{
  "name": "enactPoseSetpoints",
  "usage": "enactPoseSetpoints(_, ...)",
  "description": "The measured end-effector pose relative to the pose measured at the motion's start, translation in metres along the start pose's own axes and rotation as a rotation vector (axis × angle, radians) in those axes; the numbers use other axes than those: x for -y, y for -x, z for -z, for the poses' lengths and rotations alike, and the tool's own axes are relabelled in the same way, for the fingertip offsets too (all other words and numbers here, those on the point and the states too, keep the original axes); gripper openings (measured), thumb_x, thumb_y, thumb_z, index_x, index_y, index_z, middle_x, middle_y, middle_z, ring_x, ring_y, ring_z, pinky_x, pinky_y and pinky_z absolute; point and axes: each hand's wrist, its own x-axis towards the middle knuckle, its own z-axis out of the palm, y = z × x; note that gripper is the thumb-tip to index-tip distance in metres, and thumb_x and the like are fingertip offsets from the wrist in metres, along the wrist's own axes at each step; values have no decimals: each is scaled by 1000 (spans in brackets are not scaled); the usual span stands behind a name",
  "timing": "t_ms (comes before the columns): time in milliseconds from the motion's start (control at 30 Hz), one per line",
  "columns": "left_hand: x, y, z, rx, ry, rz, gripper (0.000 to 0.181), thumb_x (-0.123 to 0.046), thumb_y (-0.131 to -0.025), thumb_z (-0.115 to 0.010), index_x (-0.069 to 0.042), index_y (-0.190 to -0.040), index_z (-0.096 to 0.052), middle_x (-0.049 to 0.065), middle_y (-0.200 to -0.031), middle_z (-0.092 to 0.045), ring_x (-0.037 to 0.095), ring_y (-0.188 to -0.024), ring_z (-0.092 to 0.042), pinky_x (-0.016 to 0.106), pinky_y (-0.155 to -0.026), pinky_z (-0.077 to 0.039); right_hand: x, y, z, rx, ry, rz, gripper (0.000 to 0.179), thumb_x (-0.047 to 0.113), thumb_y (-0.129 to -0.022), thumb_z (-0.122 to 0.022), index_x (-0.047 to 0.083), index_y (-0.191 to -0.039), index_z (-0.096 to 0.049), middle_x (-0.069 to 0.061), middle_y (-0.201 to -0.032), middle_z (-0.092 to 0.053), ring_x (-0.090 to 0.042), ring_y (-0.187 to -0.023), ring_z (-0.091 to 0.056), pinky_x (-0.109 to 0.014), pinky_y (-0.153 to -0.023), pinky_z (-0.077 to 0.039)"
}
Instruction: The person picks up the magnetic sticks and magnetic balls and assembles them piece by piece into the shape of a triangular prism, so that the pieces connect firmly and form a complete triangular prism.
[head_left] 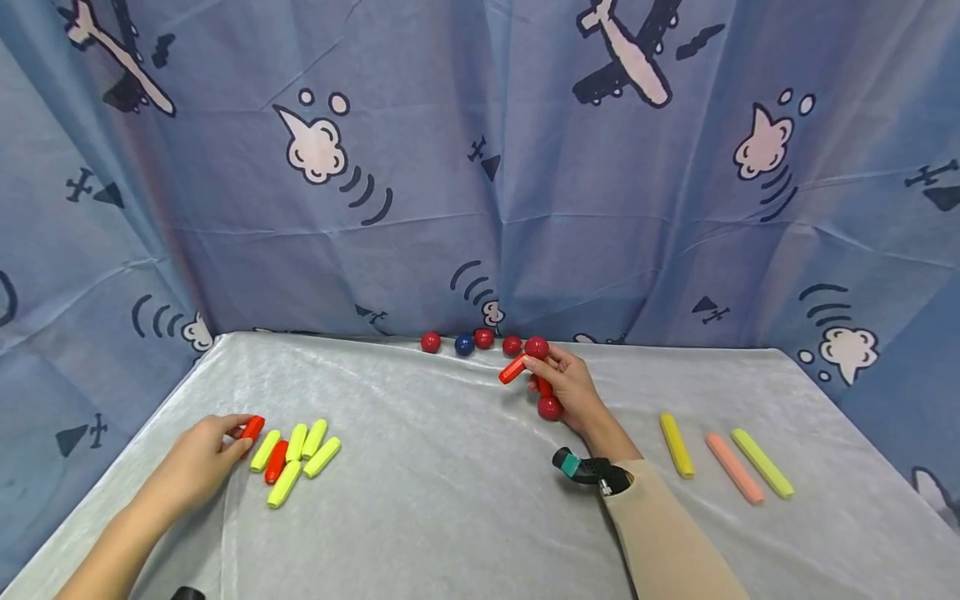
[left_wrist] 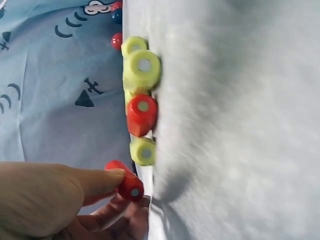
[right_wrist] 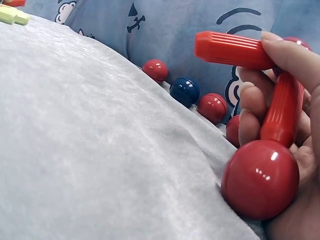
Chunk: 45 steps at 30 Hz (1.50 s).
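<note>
At the left of the table my left hand (head_left: 202, 454) pinches a short red rod (left_wrist: 131, 187) between thumb and fingers. Beside it lie several short yellow-green rods (head_left: 285, 485) and another short red rod (left_wrist: 142, 115). Toward the back, right of the middle, my right hand (head_left: 573, 385) holds a joined piece: a red rod (right_wrist: 281, 112) with a red ball (right_wrist: 260, 180) at its near end and a second red ball (head_left: 536, 347) at the other. From that second ball another red rod (right_wrist: 232, 50) sticks out leftward, pinched by the thumb. Pale discs show on the rod ends.
Along the table's back edge sit several red balls (head_left: 431, 342) and one blue ball (head_left: 464, 344). Longer rods lie at the right: yellow (head_left: 677, 446), pink (head_left: 735, 468) and yellow-green (head_left: 762, 463). A patterned blue curtain (head_left: 420, 167) hangs behind the pale cloth-covered table (head_left: 420, 533).
</note>
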Motion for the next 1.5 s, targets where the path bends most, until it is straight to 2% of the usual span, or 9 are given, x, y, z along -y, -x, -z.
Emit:
enactPoseSetpoints(100,-8,-2,1,-21,18,11,36,-11,-96,-64,8,-127,-62,23,-105,-71,25,-83,-64,40,-70,-50,0,1,0,3,-4,4,42,16,-97,-67,-2,-133,-53,11,-83,-71,-7,-62,-60,-21,-64,-54)
enactPoseSetpoints(233,-23,-6,2,-15,51,26,40,-14,-98,-62,6,-133,-58,27,-114,-70,31,-90,-69,44,-74,-53,1,1,-1,2,-5,12,41,15,-98,-66,-2,-133,-53,11,-83,-71,-7,-61,-60,-21,-63,-54)
enactPoseSetpoints(400,-39,-12,-2,27,100,39,41,-15,-98,-63,3,-134,-59,25,-114,-70,28,-92,-69,33,-68,-51,1,1,-1,-10,-2,9,43,16,-98,-66,-2,-135,-54,11,-86,-72,-8,-61,-60,-20,-65,-55)
enactPoseSetpoints(533,-47,-19,-7,48,120,27,41,-15,-95,-66,2,-132,-61,23,-111,-71,27,-91,-69,31,-67,-52,1,1,0,-11,-3,-1,45,16,-98,-66,-3,-137,-52,11,-86,-71,-8,-62,-60,-20,-65,-56)
enactPoseSetpoints(800,-74,-42,-16,119,117,-35,37,-15,-94,-68,0,-127,-65,16,-105,-73,24,-89,-67,37,-70,-54,4,0,-1,-20,-28,-18,55,19,-99,-66,5,-147,-45,11,-85,-71,-6,-60,-62,-21,-61,-54)
enactPoseSetpoints(1100,-96,-63,-36,177,46,-119,34,-12,-88,-74,-1,-120,-69,10,-97,-71,20,-86,-65,41,-77,-53,4,0,-2,-19,-49,-28,51,17,-99,-65,5,-145,-44,10,-84,-71,-7,-59,-61,-21,-59,-53)
enactPoseSetpoints(1233,-105,-73,-38,210,17,-101,35,-15,-89,-74,-2,-121,-69,8,-97,-71,19,-85,-63,41,-79,-53,3,-1,-2,-19,-48,-31,49,17,-99,-65,6,-143,-45,10,-85,-71,-7,-59,-62,-21,-59,-53)
enactPoseSetpoints(1367,-119,-90,-36,241,36,-79,38,-21,-94,-69,-2,-126,-67,12,-103,-73,22,-91,-67,43,-84,-55,3,-1,-1,-18,-51,-35,50,17,-99,-65,6,-143,-45,10,-85,-71,-6,-59,-61,-21,-59,-53)
enactPoseSetpoints(1500,-136,-112,-42,210,76,-49,39,-26,-98,-65,-3,-130,-65,15,-110,-73,27,-98,-68,45,-87,-55,4,0,-1,-20,-40,-30,52,18,-99,-65,6,-146,-45,10,-84,-71,-6,-59,-62,-21,-57,-52)
